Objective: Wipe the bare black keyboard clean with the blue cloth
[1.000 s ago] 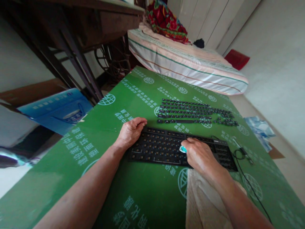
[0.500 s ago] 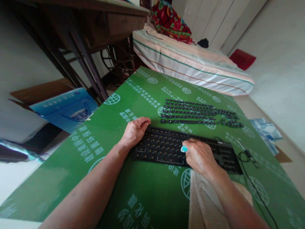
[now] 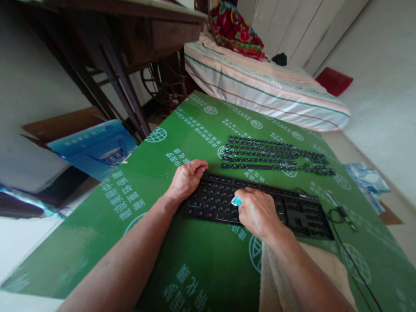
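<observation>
A black keyboard (image 3: 292, 208) with its keycaps off lies on the green printed board (image 3: 195, 130). My left hand (image 3: 186, 177) grips the keyboard's far left corner with curled fingers. My right hand (image 3: 256, 212) rests over the middle of the keyboard, pinching a small light-blue tool (image 3: 236, 201) whose tip touches the bare switches. Rows of removed black keycaps (image 3: 273, 154) are laid out on the board just beyond the keyboard.
The keyboard's black cable (image 3: 344, 221) coils at the right of the board. A beige towel (image 3: 312, 268) lies under my right forearm. A blue box (image 3: 97, 147) and a dark wooden table (image 3: 107, 52) stand to the left; a striped mattress (image 3: 260, 91) lies beyond.
My right hand has slid left along the keyboard with the light-blue tool. My left hand keeps its hold on the corner. The view has shifted slightly.
</observation>
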`<action>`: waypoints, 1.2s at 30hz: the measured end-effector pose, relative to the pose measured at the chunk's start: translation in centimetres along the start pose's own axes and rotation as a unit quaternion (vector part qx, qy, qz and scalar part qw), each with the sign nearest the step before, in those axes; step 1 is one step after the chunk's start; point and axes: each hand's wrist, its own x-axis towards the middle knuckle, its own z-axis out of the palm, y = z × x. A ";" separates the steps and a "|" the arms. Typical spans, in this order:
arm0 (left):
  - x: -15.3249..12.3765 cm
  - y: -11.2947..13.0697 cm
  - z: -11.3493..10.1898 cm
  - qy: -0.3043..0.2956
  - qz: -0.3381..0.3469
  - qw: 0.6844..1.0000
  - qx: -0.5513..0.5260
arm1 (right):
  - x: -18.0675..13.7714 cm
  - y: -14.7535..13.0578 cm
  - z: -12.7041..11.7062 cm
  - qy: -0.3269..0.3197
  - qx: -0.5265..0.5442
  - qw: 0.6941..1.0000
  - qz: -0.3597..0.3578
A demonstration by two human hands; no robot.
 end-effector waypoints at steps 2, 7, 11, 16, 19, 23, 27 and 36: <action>0.0 0.0 0.0 0.000 0.000 1.000 -0.002 | 0.2 -0.6 -0.1 0.001 0.000 1.000 -0.008; -0.1 0.1 0.0 0.001 0.001 1.000 -0.002 | 0.5 -1.8 0.1 0.022 0.003 1.000 -0.013; -0.1 0.2 0.0 0.001 0.002 1.000 -0.001 | 0.7 -2.5 0.3 0.030 0.001 0.999 -0.011; -0.1 0.1 0.0 0.003 0.003 1.000 -0.001 | 0.9 -2.9 0.5 0.034 0.016 0.999 0.005; -0.1 0.0 0.1 0.004 0.003 1.000 -0.002 | 0.7 -2.9 0.6 0.044 0.028 0.999 0.016; -0.1 -0.1 0.2 0.003 0.002 1.000 -0.004 | 0.5 -2.8 0.7 0.052 0.028 0.998 0.020; -0.1 -0.2 0.2 0.005 0.002 1.000 -0.005 | 0.5 -2.8 0.9 0.053 0.036 0.998 0.021; -0.2 0.0 0.1 0.004 -0.001 1.000 -0.002 | 1.0 -4.2 1.1 0.067 0.055 0.996 -0.005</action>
